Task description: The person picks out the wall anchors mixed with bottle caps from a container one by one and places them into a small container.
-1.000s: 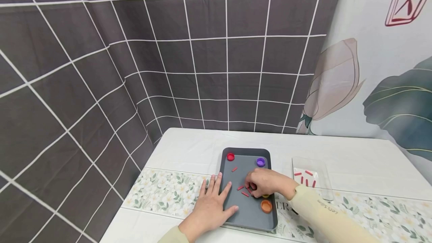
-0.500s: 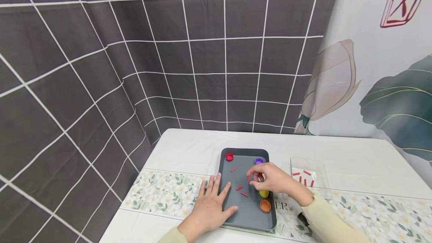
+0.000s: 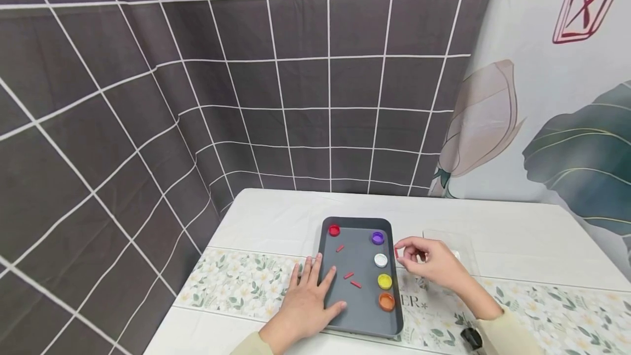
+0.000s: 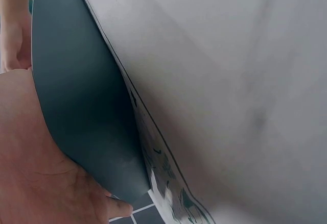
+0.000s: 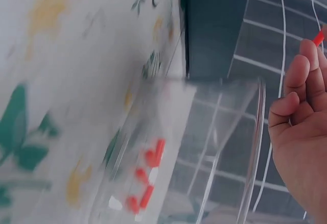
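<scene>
My right hand [image 3: 430,261] pinches a small red stick [image 3: 396,253] between thumb and fingers, just past the right edge of a grey tray [image 3: 362,319]. In the right wrist view the same red stick [image 5: 319,38] shows at the fingertips, beside a clear plastic box [image 5: 225,147] with several red sticks [image 5: 145,178] in it. My left hand [image 3: 308,300] lies with spread fingers over the tray's left rim. On the tray lie red sticks, one [image 3: 340,248] toward the back and two near the middle, one of them a front stick [image 3: 356,284].
Round caps stand in the tray: red [image 3: 334,230], purple [image 3: 377,238], white [image 3: 380,260], yellow [image 3: 384,281] and orange [image 3: 386,302]. A black object [image 3: 471,338] is by my right wrist. A floral strip [image 3: 241,278] crosses the white table; a dark tiled curtain [image 3: 305,86] hangs behind.
My right hand has picked a red stick up from the tray and moved right, over the tray's edge toward the clear box. My left hand has stayed in place.
</scene>
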Tool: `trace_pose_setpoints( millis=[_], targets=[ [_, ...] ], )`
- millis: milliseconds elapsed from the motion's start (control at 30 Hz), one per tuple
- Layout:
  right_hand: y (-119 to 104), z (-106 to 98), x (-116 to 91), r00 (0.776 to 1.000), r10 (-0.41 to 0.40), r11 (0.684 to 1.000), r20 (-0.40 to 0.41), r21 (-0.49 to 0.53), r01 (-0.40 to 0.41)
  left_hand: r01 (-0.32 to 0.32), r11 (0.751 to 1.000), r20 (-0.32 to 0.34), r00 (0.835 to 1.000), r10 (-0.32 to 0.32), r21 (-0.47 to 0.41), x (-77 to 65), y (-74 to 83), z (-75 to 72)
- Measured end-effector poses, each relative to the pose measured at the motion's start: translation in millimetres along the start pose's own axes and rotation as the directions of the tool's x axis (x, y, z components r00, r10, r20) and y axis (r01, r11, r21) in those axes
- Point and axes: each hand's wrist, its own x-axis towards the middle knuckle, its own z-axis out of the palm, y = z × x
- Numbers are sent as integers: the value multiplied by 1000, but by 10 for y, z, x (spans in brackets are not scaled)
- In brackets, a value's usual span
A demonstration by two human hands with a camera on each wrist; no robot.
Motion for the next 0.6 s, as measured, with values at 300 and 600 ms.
trace_pose_setpoints(
  millis=[300,600],
  targets=[
    [96,-285,-178,993,35,998,-110,-39,-39,-4,1000,-5,1000,4,1,-1,-1,0],
    [191,-601,-407,979,127,986,-158,-88,-142,-2,1000,5,1000,2,-14,-12,6,-11]
  ],
)
